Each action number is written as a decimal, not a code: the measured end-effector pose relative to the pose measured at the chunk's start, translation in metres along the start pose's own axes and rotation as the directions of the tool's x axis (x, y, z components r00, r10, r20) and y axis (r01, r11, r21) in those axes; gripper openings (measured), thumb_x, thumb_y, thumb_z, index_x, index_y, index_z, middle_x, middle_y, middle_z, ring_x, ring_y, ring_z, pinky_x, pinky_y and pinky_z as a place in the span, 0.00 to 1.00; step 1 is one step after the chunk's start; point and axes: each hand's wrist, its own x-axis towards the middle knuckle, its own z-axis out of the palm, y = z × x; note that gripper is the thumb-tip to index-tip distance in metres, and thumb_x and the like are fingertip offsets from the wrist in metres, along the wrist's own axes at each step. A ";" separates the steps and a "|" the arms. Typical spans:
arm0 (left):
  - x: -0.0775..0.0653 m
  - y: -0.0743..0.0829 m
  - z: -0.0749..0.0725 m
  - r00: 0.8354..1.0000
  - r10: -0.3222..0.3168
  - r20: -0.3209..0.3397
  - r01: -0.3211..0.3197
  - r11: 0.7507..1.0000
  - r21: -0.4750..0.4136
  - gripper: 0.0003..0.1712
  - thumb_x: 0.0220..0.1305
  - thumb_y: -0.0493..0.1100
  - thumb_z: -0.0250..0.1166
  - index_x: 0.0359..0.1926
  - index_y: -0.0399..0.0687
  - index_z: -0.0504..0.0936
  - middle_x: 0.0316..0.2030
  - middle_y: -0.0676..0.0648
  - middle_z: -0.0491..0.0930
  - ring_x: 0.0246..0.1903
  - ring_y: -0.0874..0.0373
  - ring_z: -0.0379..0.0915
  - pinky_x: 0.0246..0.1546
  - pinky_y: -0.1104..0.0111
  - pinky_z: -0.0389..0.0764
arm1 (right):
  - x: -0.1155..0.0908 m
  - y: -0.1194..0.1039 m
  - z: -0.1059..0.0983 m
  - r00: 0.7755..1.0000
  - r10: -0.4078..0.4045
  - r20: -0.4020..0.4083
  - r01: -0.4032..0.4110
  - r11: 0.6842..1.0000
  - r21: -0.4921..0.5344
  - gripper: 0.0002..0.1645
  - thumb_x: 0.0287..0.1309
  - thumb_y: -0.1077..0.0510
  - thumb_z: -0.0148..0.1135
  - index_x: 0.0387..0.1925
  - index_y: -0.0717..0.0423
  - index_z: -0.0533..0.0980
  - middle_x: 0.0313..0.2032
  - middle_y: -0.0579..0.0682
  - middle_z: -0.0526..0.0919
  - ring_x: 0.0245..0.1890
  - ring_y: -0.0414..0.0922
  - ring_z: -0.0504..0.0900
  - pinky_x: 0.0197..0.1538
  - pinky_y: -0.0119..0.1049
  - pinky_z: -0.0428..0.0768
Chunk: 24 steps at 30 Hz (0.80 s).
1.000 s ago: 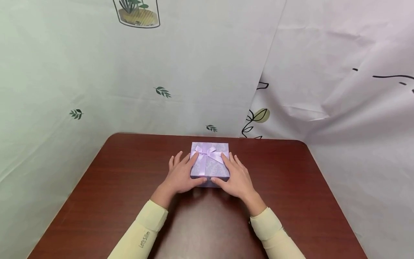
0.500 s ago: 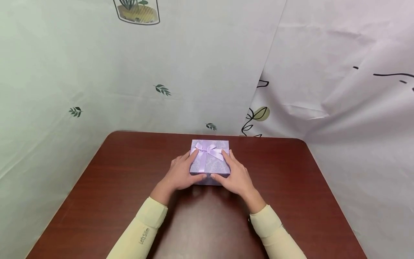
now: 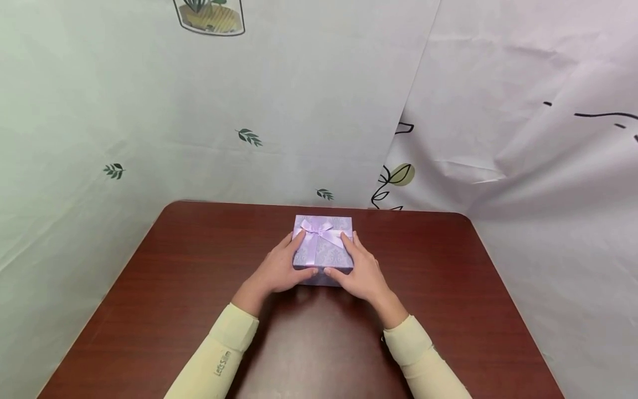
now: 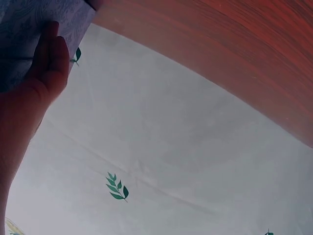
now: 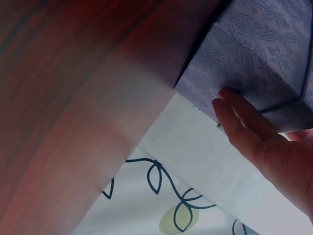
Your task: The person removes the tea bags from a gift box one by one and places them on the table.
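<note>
A lilac patterned gift box [image 3: 331,256] stands near the far side of the table, with a satin bow [image 3: 318,231] on its lid. From the left, my left hand [image 3: 276,270] grips it: thumb at the front face, index finger on the lid, other fingers along the side. My right hand [image 3: 366,272] holds the opposite side in the same manner. In the left wrist view, two fingers [image 4: 57,61] lie against the box's side [image 4: 19,24]. Fingertips [image 5: 225,105] of the right hand press the patterned side wall [image 5: 249,54] in the right wrist view.
The reddish-brown wooden table [image 3: 199,266] has rounded far corners. Behind it hangs a pale cloth backdrop [image 3: 299,100] printed with leaves and a glass planter, folded at the right.
Both hands' outer fingers, spread away from the box a second ago, have drawn in along its sides. The head view has tilted slightly; the box looks unmoved on the table.
</note>
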 end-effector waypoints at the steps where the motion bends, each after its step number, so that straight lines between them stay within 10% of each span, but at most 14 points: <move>1: 0.000 0.000 0.000 1.000 0.004 -0.005 -0.004 1.000 -0.003 0.59 0.55 0.67 0.70 0.79 0.49 0.53 0.75 0.37 0.54 0.68 0.39 0.60 0.61 0.45 0.66 | 0.000 0.000 0.000 1.000 -0.004 -0.002 0.004 1.000 -0.003 0.59 0.51 0.28 0.67 0.78 0.43 0.56 0.76 0.58 0.51 0.68 0.63 0.65 0.61 0.61 0.68; 24: 0.004 0.002 -0.001 1.000 -0.028 -0.009 0.028 1.000 -0.008 0.58 0.58 0.68 0.67 0.80 0.55 0.49 0.77 0.40 0.47 0.70 0.38 0.56 0.62 0.43 0.64 | 0.003 -0.002 -0.003 0.999 -0.037 -0.019 0.037 0.999 -0.033 0.58 0.54 0.27 0.63 0.79 0.45 0.54 0.77 0.58 0.51 0.69 0.60 0.64 0.60 0.66 0.67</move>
